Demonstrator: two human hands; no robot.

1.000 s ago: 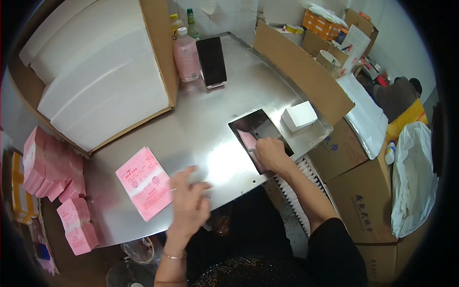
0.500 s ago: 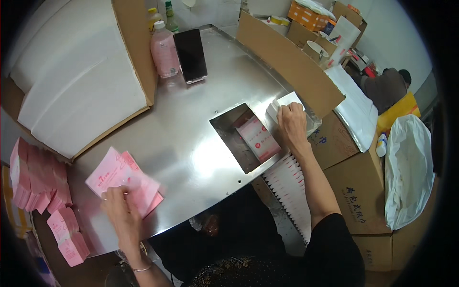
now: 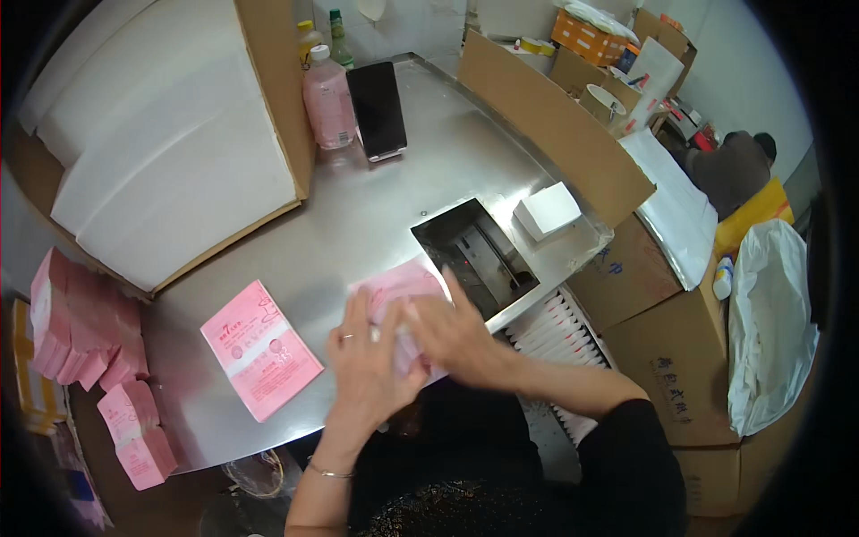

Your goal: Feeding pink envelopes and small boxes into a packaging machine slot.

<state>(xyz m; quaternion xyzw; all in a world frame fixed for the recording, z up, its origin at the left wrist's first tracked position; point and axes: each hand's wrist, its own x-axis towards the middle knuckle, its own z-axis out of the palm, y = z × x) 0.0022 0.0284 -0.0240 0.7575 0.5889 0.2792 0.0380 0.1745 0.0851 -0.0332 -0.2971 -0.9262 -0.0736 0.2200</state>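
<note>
Both your hands are on one pink packet (image 3: 394,291) at the near edge of the steel table (image 3: 376,215), right in front of you. Left hand (image 3: 367,358) lies mostly flat, fingers spread, pressing the packet's near-left part down. Right hand (image 3: 452,336) overlaps it from the right, fingers curled over the packet's middle. Motion blur there, so I can't tell if it's pinching the packet or just pressing on it. Neither hand is closed into a fist.

The packet lies flat, its far corner just beside the recessed metal slot (image 3: 474,255) in the table, likely because that's where it gets fed or sealed.

A stack of the same pink packets (image 3: 259,349) sits to your left on the table, apart from your left hand but within easy reach, so that looks like your supply pile. More pink bundles (image 3: 80,331) sit off the table's left edge, lower down.

A small white box (image 3: 548,210) sits just beyond the slot, against a cardboard wall (image 3: 546,121). White packs in a row (image 3: 555,327) fill a bin below the table edge on your right, next to your right forearm.

Far side: a pink bottle (image 3: 328,98) and a dark phone (image 3: 377,109) standing upright against each other, well clear of the work zone. A big open carton (image 3: 161,152) with white sheets takes up the far left.
</note>
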